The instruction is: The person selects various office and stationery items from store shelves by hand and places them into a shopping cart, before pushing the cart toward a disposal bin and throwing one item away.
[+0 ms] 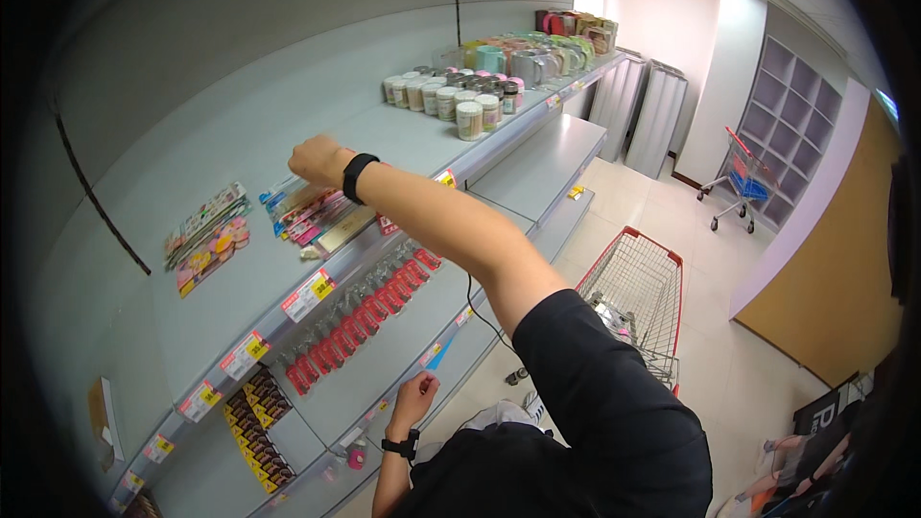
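Right hand (321, 161) is over the flat packs (312, 223) left of centre, fingers (300, 165) curled in; left hand (415, 401) is loosely bent, lower centre, can't tell if either's pinching anything. Pale shelf (403, 141) sweeps to upper centre, wire cart (645, 273) right of it, and a person (823, 456) at lower right is cut off

The bare right forearm (436, 211) is stretched far across to the left, the bare right hand (321, 161) curled; the bare left hand (414, 398) is held lower, its fingers (429, 383) bent.
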`<move>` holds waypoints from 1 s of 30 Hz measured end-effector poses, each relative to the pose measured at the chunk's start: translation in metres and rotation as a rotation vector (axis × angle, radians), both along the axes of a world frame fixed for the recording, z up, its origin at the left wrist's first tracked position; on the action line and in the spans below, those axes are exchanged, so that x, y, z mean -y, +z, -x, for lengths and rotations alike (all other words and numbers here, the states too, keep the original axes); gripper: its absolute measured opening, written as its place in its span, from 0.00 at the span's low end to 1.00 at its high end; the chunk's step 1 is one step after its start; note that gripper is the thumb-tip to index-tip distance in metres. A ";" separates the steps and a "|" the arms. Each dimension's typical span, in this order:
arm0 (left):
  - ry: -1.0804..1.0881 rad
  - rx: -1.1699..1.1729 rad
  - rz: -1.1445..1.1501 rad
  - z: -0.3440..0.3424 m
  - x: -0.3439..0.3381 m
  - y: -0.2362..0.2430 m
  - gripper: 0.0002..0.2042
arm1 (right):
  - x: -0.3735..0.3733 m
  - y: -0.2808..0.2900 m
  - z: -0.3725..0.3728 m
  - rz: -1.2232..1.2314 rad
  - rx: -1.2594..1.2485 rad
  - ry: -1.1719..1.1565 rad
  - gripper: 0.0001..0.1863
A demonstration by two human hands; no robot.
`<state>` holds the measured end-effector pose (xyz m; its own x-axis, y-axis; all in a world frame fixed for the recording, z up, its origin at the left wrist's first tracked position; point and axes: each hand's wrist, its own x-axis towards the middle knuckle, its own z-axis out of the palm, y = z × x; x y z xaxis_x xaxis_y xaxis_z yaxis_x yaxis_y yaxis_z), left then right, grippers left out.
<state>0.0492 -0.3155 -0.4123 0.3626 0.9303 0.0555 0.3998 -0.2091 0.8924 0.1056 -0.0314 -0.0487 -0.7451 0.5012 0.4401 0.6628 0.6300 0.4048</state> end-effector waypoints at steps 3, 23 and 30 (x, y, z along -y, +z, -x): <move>-0.009 0.000 0.015 -0.006 -0.004 -0.008 0.08 | 0.004 0.004 -0.006 0.072 -0.007 0.023 0.06; -0.376 -0.134 -0.427 -0.237 -0.071 -0.004 0.31 | 0.271 -0.015 -0.459 -0.032 -1.900 0.584 0.15; -0.972 -0.165 -0.448 -0.379 -0.091 -0.073 0.19 | 0.230 -0.150 -0.656 -0.111 -2.419 0.394 0.11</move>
<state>0.4282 -0.2244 -0.4849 0.9682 0.1482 0.2014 -0.0044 -0.7951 0.6065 0.7616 -0.2616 -0.1986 0.8425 0.4523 0.2928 -0.2651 0.8210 -0.5056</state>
